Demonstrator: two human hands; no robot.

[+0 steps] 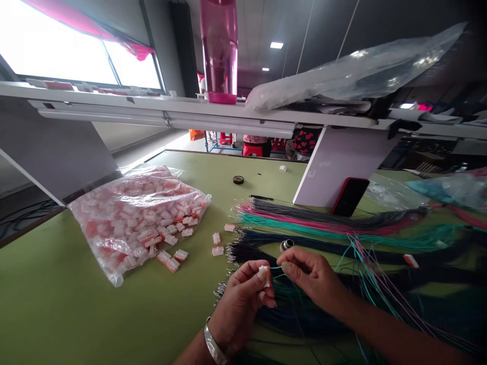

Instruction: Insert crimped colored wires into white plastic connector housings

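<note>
My left hand (243,299) is closed on a small white and orange connector (265,274), held above the green table (76,304). My right hand (310,274) pinches a thin teal wire (277,267) whose end meets the connector. Under both hands lie bundles of wires (327,223) in black, pink, teal and dark blue. A silver bracelet (213,344) is on my left wrist.
A clear bag of white and orange connectors (137,218) lies at the left, with loose ones (216,243) spilled beside it. A roll of black tape (238,179) sits farther back. A phone (350,196) leans on a white support. A pink bottle (219,50) stands on the shelf above.
</note>
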